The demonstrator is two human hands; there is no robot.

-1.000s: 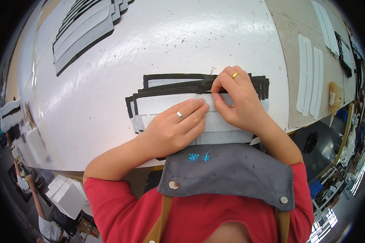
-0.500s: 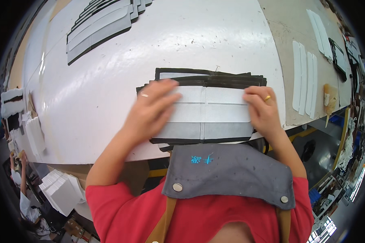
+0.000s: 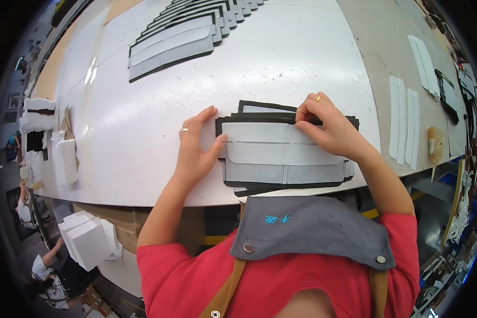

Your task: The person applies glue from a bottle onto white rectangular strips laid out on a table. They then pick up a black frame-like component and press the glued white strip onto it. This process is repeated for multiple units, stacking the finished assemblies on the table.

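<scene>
Smooth, matt panels (image 3: 259, 154); glossy tabletop (image 3: 138, 132)

Blue lettering (image 3: 278, 219) on a grey apron (image 3: 315, 241)
Two characters, near the apron's upper edge, at five o'clock from the view's centre.

Well to the right of the hands (image 3: 196, 151) (image 3: 329, 128), long white strips (image 3: 394, 119) lie near a yellowish tool (image 3: 435, 144) with a thin tip. Far to their left is a white stack (image 3: 64, 161); lower left, bulkier white sheets (image 3: 87, 244) and a co-worker (image 3: 50, 283).
</scene>
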